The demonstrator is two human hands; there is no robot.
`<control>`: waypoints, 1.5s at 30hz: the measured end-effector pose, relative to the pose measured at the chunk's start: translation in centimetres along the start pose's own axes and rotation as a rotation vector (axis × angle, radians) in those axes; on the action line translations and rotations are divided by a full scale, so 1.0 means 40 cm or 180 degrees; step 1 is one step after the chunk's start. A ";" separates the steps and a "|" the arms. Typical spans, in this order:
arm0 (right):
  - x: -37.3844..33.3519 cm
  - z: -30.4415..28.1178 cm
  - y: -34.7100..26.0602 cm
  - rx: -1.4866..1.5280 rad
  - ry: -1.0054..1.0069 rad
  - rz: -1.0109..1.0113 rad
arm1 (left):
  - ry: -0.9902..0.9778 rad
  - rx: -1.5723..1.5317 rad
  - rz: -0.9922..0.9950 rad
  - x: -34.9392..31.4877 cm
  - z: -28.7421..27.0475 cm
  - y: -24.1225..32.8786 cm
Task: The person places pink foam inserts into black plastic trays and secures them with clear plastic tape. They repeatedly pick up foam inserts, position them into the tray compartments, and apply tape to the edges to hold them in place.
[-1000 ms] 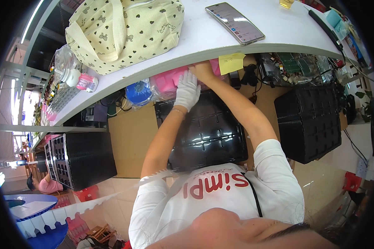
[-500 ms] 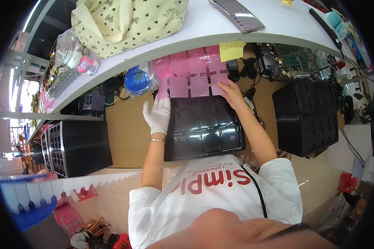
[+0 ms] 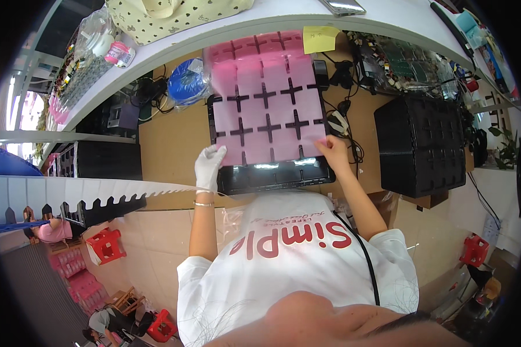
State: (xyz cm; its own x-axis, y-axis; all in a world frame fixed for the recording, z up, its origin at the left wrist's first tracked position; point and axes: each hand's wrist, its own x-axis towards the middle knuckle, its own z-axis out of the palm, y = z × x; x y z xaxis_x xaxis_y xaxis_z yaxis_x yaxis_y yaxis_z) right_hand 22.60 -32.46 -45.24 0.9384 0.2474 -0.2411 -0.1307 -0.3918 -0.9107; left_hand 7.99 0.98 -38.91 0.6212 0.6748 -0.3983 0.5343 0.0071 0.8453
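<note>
A thin pink sheet (image 3: 281,110) with rows of cross-shaped cutouts lies over a black plastic tray (image 3: 307,173). Most of the tray is covered; its glossy near strip shows. In a white glove, my left hand (image 3: 209,166) pinches the sheet's near left corner. My bare right hand (image 3: 336,155) has its near right corner between thumb and fingers. Beyond the sheet, more pink cross-cut material (image 3: 243,49) sits under the shelf edge, partly in clear film.
Black tray stacks stand at right (image 3: 419,144) and left (image 3: 107,162). A blue spool (image 3: 186,84) in plastic and black cables (image 3: 347,107) flank the sheet. Overhead is a white shelf (image 3: 289,17) with a yellow note (image 3: 320,40). A white toothed strip (image 3: 110,188) crosses the left.
Both hands have drawn the pink sheet toward me, so it now covers most of the tray. The view has shifted, with the shelf higher in the picture.
</note>
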 end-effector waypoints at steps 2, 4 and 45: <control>-0.064 0.000 0.002 -0.0289 0.0120 -0.0229 | 0.0151 0.0381 0.0181 -0.041 -0.002 -0.061; -0.101 -0.001 0.010 -0.0467 0.0306 -0.0345 | 0.0127 0.0530 0.0145 -0.081 0.004 -0.082; -0.147 -0.014 -0.012 -0.1161 0.0064 -0.0351 | -0.1621 0.4590 0.2237 0.572 0.194 0.214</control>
State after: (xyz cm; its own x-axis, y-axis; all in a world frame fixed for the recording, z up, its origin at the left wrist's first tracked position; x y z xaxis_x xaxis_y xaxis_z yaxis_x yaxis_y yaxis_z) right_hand 17.33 -34.21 -43.20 0.9471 0.2896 -0.1385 0.0903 -0.6544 -0.7508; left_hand 31.23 10.75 -43.53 0.9056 -0.0394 -0.4222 -0.0349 -0.9992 0.0183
